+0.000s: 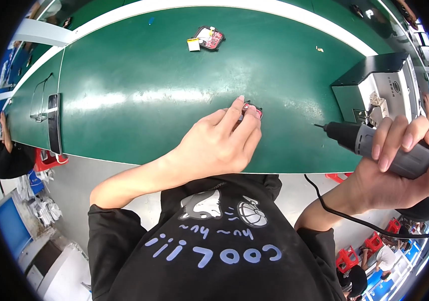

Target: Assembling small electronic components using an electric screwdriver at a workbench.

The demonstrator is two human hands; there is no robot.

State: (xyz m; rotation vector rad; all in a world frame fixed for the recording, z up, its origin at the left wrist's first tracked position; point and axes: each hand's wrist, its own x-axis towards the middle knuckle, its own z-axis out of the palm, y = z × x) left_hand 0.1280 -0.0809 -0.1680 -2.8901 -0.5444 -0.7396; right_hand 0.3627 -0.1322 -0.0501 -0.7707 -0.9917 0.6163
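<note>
My left hand point(224, 135) is closed over a small red-and-black part point(259, 111) on the green tabletop, its fingers and thumb gripping it from above. Most of that part is hidden under the fingers. On the right, my right hand point(400, 160) is wrapped round a grey-and-black electric screwdriver point(347, 136) held above the table edge. The screwdriver lies nearly level, its thin bit pointing left, apart from the part under my left hand. A black cord point(327, 206) hangs in a curve below my right forearm.
A metal box-shaped machine point(382, 88), resembling a screw feeder, stands at the right. Farther back lie a black-and-red housing point(213, 37) and a small yellow-and-white piece point(193, 44). A phone-like black slab point(54, 123) and a wire stand point(39, 103) are at left.
</note>
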